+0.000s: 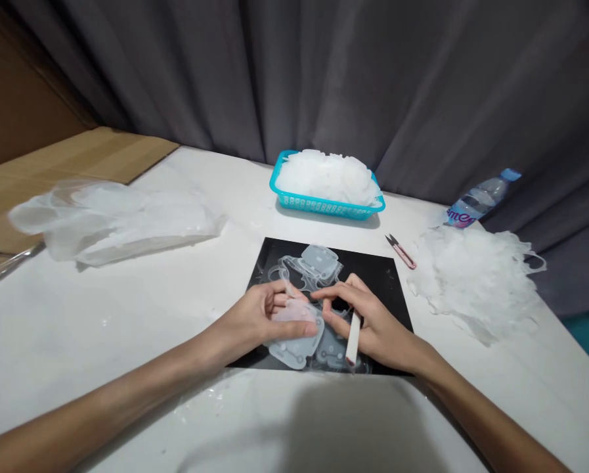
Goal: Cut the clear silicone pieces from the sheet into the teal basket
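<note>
Over a black mat on the white table, both my hands meet. My left hand pinches a translucent plastic piece between thumb and fingers. My right hand grips a white pen-like tool with a dark tip pointing toward me, while its fingertips touch the same plastic piece. Several more translucent plastic pieces lie linked together on the mat, some under my hands.
A blue basket heaped with white plastic pieces stands behind the mat. Small pink snips lie to its right. A pile of plastic scraps and a water bottle sit at the right. Clear bags of pieces lie left. Grey curtain behind.
</note>
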`<state>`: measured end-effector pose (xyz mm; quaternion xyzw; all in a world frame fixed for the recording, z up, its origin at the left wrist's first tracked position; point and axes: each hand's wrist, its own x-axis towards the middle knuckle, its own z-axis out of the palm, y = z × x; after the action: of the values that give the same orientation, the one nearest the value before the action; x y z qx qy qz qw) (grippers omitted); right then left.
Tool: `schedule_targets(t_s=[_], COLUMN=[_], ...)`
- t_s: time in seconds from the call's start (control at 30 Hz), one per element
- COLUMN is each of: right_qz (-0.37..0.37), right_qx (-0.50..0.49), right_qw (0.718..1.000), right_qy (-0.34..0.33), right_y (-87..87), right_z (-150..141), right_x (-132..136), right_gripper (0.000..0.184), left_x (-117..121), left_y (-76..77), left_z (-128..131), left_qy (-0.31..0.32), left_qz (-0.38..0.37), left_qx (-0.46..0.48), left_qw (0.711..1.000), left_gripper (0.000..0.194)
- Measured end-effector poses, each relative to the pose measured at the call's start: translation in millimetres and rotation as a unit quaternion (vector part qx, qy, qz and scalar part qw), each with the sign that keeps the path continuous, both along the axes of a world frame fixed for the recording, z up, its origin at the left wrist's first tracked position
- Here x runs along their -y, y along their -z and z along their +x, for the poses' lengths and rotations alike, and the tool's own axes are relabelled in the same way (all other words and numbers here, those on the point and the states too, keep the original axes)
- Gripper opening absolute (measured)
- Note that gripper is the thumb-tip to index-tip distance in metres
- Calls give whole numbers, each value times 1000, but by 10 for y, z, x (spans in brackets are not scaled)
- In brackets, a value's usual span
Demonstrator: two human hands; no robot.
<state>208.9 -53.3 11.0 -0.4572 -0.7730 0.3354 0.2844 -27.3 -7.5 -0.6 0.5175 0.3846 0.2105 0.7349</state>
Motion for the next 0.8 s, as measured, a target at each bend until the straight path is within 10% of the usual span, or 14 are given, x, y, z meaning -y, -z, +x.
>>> schedule_targets(t_s=[0.23, 0.57, 0.8], right_qz=[10, 251, 162], right_qx=[75, 207, 89], right_qw=[997, 944, 983], right_qy=[-33, 49, -19], right_y=[-25, 215, 116], right_z=[29, -69, 0], right_x=[38, -201, -176], right_gripper=[12, 14, 12], left_x=[18, -164, -142], left_y=[-135, -46, -50], left_z=[21, 6, 0], left_qy=[-7, 36, 19], left_qz=[-9, -2, 49], left_qx=[-4, -3, -14], left_qw=[1000, 999, 999], left_gripper=[33, 32, 31])
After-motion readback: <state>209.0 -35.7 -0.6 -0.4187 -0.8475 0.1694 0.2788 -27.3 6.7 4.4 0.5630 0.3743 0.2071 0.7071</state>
